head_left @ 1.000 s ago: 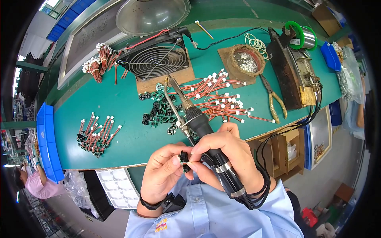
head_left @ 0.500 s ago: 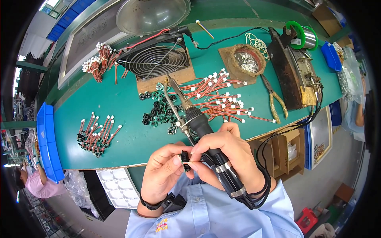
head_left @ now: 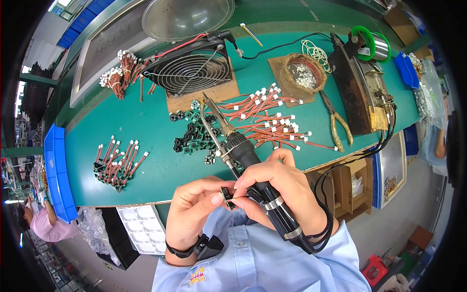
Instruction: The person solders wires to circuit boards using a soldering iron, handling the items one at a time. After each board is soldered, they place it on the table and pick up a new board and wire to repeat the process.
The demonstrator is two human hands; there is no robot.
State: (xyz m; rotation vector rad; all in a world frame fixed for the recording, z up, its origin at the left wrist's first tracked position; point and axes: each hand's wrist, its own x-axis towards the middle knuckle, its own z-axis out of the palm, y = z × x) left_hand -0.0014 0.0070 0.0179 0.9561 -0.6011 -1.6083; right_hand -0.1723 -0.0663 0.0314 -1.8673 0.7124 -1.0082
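At lower centre, left hand (head_left: 189, 209) pinches black part (head_left: 227, 195), long axis steep, just left of right hand (head_left: 289, 190), which grips iron (head_left: 241, 147).

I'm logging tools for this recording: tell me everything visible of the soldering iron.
The soldering iron has a black handle with a ribbed collar, a metallic barrel and slim tip, plus a thin metal tube alongside. Two silvery bands ring the handle; black cables leave its lower end. The right hand holds it slanted, tip toward the picture's upper left, over the green table.
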